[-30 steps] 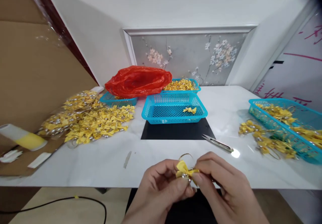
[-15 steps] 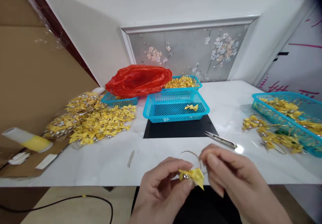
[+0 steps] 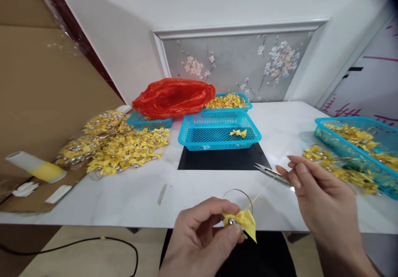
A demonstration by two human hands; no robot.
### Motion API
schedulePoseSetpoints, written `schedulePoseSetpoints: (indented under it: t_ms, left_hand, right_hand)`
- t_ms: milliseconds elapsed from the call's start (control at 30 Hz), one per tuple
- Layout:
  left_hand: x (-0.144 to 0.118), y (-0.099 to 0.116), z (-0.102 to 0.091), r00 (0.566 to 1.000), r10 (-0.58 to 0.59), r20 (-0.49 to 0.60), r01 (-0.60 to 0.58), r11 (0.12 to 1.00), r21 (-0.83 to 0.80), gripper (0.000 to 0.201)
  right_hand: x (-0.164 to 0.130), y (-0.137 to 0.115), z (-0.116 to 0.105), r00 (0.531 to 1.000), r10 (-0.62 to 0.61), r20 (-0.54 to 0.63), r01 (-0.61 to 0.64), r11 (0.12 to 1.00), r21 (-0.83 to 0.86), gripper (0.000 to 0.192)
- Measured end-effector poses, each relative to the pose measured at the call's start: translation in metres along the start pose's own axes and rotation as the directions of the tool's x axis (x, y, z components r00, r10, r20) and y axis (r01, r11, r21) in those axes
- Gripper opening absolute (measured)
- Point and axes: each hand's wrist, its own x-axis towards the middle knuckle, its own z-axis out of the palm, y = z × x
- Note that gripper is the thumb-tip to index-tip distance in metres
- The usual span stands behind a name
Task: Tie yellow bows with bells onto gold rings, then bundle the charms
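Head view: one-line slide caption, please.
Left hand pinches a yellow ribbon bow; right hand holds a thin pale-yellow strand running from it, near slim silver snips.

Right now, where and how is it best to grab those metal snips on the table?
Probably by the handle, coming from above on your right. The snips lie flat on the table with the blades pointing left and away from you. The handle end slants toward your right hand, whose fingers partly cover it in this view.
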Motion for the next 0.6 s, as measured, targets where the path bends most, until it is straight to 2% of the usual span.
schedulePoseSetpoints:
  t_ms: [100, 167, 233, 300, 367, 467, 533, 600]
  left_hand:
    - [-0.001, 0.001, 0.0, 1.0, -0.005, 0.004, 0.005, 1.0, -0.01, 0.018]
    - [-0.001, 0.001, 0.0, 1.0, -0.005, 0.011, 0.006, 1.0, -0.016, 0.017]
    - [-0.001, 0.0, 0.0, 1.0, 0.0, 0.008, 0.0, 1.0, -0.029, 0.018]
    - [-0.001, -0.001, -0.001, 1.0, 0.009, 0.007, -0.009, 0.999, -0.043, 0.02]
    - [0.0, -0.002, -0.001, 1.0, 0.02, 0.021, -0.019, 0.998, -0.055, 0.023]
    - [0.002, -0.002, 0.0, 0.996, 0.043, 0.073, -0.038, 0.997, -0.07, 0.025]
    - [0.002, -0.001, 0.0, 0.994, 0.058, 0.093, -0.052, 0.996, -0.066, 0.022]
    - [0.002, 0.0, 0.0, 0.994, 0.068, 0.091, -0.064, 0.997, -0.049, 0.02]
  right_hand:
    - [0.002, 0.006, -0.002, 1.0, -0.022, -0.006, 0.021, 0.995, -0.097, 0.025]
    - [0.002, 0.008, -0.005, 0.999, -0.005, 0.036, 0.009, 0.992, -0.123, 0.027]
    - [-0.001, 0.007, -0.009, 0.992, 0.045, 0.116, -0.028, 0.99, -0.141, 0.03]
    - [-0.009, 0.002, -0.01, 0.958, 0.134, 0.253, -0.089, 0.98, -0.179, 0.03]
    - [-0.021, -0.006, -0.005, 0.875, 0.237, 0.423, -0.148, 0.961, -0.233, 0.03]
    - [-0.041, -0.016, 0.012, 0.678, 0.359, 0.641, -0.281, 0.933, -0.225, 0.033]
    - [-0.051, -0.019, 0.026, 0.584, 0.407, 0.702, -0.448, 0.883, -0.139, 0.034]
    - [-0.055, -0.02, 0.037, 0.532, 0.441, 0.723, -0.612, 0.79, -0.032, 0.032]
